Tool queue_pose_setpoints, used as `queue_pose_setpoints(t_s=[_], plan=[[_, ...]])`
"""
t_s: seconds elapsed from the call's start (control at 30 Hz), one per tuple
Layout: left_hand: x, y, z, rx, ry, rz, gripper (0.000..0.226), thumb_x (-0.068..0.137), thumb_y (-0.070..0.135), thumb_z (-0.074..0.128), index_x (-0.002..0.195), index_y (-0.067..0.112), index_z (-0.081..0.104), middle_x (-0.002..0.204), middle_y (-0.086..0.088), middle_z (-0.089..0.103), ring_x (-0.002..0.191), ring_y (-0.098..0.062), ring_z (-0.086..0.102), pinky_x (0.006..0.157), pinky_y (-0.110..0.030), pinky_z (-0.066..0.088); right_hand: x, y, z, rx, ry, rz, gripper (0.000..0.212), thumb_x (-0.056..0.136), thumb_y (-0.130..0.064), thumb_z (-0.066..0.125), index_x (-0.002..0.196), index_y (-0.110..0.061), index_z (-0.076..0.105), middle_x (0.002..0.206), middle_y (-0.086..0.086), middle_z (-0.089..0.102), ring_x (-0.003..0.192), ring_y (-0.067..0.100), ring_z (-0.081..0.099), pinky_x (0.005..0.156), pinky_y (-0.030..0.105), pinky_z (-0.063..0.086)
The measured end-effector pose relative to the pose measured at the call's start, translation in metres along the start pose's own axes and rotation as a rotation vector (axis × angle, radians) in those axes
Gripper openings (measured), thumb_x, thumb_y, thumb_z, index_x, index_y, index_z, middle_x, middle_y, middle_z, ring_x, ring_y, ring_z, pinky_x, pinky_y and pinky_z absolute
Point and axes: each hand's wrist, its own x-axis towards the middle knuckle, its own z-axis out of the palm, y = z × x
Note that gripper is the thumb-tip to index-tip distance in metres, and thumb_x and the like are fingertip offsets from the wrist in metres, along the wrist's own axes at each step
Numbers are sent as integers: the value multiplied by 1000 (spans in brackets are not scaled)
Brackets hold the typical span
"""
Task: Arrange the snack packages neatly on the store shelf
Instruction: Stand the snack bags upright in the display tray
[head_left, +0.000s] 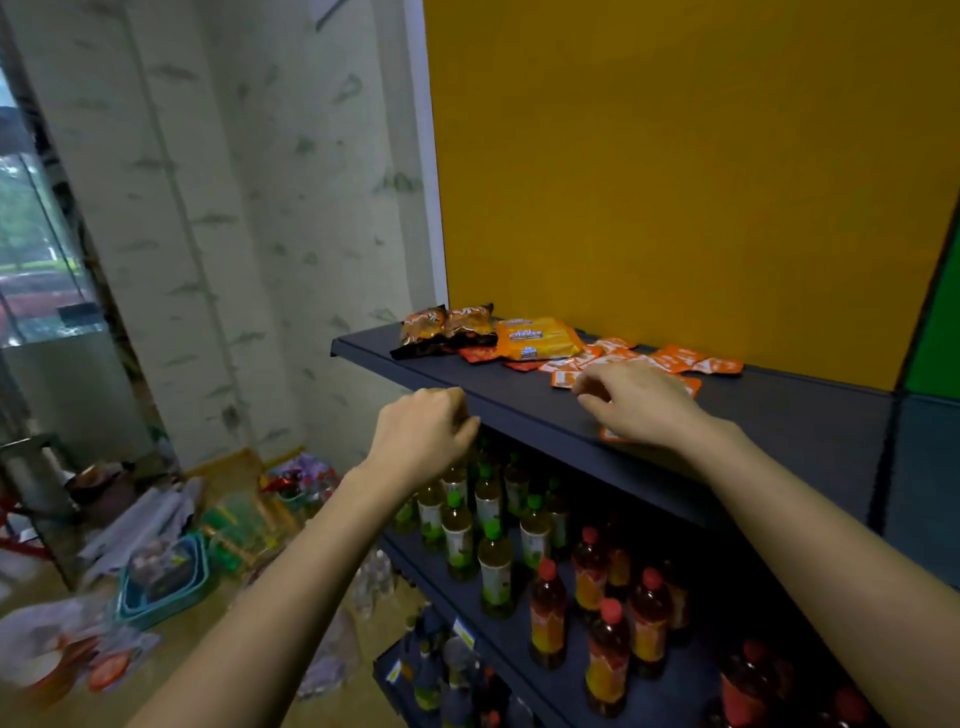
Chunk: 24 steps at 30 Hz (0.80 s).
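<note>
Snack packages are lying scattered on the dark blue-grey metal top shelf against a mustard-yellow back panel: two glossy orange-brown crinkled bags, a flat yellow biscuit pack and many small orange sachets. The right hand is hovering over the sachets with fingers curled; one sachet is peeking out beneath the wrist, mostly hidden. The left hand is hanging near the shelf edge, fingers bunched, grip unclear. Bottled drinks are filling lower shelves; the floor clutter is looking blurred.
</note>
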Motion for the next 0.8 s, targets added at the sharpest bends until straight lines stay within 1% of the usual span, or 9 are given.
queue_pose_setpoints(t_s=[0.07,0.2,0.3,0.4,0.47,0.6,0.67,0.73,0.8], plan=[[22,-20,11,-24,8,-10,30,93,42,44,102,17,59,105,1,67,97,-23,62,75,-35,49,30,-5,8,1,-11,6,24,94,-28,46,114,-24,60,121,3,62,110,25,56,85,36,47],[69,-56,34,-42,47,-20,31,93,41,45,101,16,61,104,-2,68,99,-24,61,73,-33,46,91,-12,24,-7,4,22,25,94,-27,47,114,-21,61,119,5,63,109,27,57,76,29,40],[108,-81,53,-74,100,-58,31,92,41,47,101,17,63,103,-3,68,98,-25,61,75,-33,47,141,-12,39,39,11,37,23,91,-26,51,109,-23,64,116,4,65,108,29,58,84,34,47],[153,-108,72,-137,116,-136,32,91,42,49,98,15,64,101,-7,68,95,-28,62,74,-36,47,194,-12,52,79,-10,49,22,90,-24,53,108,-19,64,113,6,66,106,28,59,86,35,46],[184,-125,83,-183,95,-194,34,90,43,49,101,14,64,103,-9,68,96,-30,62,72,-36,45,227,-12,58,91,-34,66,23,91,-25,54,110,-16,64,114,6,66,109,26,58,88,33,44],[234,-159,103,-249,48,-330,44,89,49,49,108,10,59,111,-10,64,103,-31,59,73,-34,40,287,-15,68,85,-67,99,32,92,-32,55,113,-10,62,120,11,63,113,28,55,91,36,44],[253,-173,116,-274,-32,-378,52,89,55,47,107,7,58,112,-14,63,102,-31,57,74,-33,38,311,-17,76,117,-84,126,36,92,-36,54,113,-7,62,120,13,62,112,28,55,94,39,46],[269,-184,130,-351,-126,-411,60,88,59,46,110,4,57,115,-16,62,104,-32,57,78,-36,41,330,-20,86,133,-133,170,43,93,-39,52,113,-2,62,118,16,63,110,30,56,94,41,46],[282,-193,140,-454,-186,-441,67,85,62,47,115,3,57,117,-17,62,106,-32,58,85,-38,45,347,-23,97,130,-182,209,51,92,-44,50,113,0,62,116,18,63,108,31,58,89,40,47]])
